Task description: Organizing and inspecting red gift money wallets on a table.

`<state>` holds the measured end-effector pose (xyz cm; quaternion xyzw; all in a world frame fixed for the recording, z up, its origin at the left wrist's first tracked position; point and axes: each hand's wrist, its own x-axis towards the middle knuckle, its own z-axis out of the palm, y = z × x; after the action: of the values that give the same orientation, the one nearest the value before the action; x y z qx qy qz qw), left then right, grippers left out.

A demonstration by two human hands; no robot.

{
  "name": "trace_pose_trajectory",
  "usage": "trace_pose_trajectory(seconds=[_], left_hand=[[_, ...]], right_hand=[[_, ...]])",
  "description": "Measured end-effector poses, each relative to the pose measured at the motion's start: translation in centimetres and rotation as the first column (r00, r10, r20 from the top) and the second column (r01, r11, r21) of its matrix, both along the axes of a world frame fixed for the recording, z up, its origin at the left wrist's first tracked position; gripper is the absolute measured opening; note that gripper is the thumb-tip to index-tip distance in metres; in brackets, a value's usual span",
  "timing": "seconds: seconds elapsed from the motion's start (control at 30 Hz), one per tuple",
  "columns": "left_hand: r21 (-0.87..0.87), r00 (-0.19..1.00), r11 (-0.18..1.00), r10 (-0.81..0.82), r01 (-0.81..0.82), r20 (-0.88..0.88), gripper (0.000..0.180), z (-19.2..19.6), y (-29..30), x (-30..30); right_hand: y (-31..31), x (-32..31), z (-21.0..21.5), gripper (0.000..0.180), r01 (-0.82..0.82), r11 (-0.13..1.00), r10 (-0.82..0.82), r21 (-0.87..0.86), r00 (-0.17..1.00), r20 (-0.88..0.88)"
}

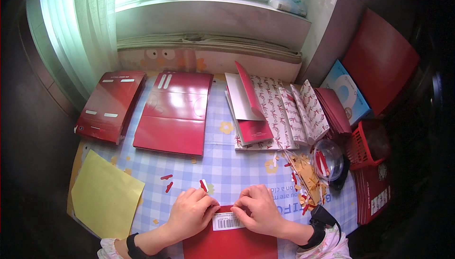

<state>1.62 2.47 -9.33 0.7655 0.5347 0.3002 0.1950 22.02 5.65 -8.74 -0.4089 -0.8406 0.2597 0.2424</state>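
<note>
My left hand (190, 212) and my right hand (258, 210) both press down on the top edge of a red card sheet (231, 243) lying at the near edge of the table. A white barcode label (228, 221) sits on that sheet between my two hands. Fingertips of both hands pinch along the sheet's upper edge. A small red and white strip (204, 185) lies just beyond my left fingers.
Flat red folded cards (174, 112) and a red stack (111, 105) lie at the far left. Patterned paper stacks (279, 112) lie at centre right, a yellow sheet (104, 195) at near left. Paper scraps (308, 176), a clear round lid (328, 159) and a red basket (367, 147) are at the right.
</note>
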Motion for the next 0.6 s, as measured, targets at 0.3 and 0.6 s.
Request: trace_pose_trajectory(seconds=[0.3,0.6], left_hand=[[0.005,1.000,1.000,0.001,-0.001,-0.007,0.011,0.05,0.00,0.02],[0.005,1.000,1.000,0.001,-0.001,-0.008,0.011,-0.03,0.03,0.04]], right_hand=[[0.02,-0.24,-0.15,0.013,0.013,0.998,-0.013,0.069,1.000,0.000],[-0.18,-0.68,-0.30,0.018,0.031,0.987,-0.041,0.160,0.997,0.060]])
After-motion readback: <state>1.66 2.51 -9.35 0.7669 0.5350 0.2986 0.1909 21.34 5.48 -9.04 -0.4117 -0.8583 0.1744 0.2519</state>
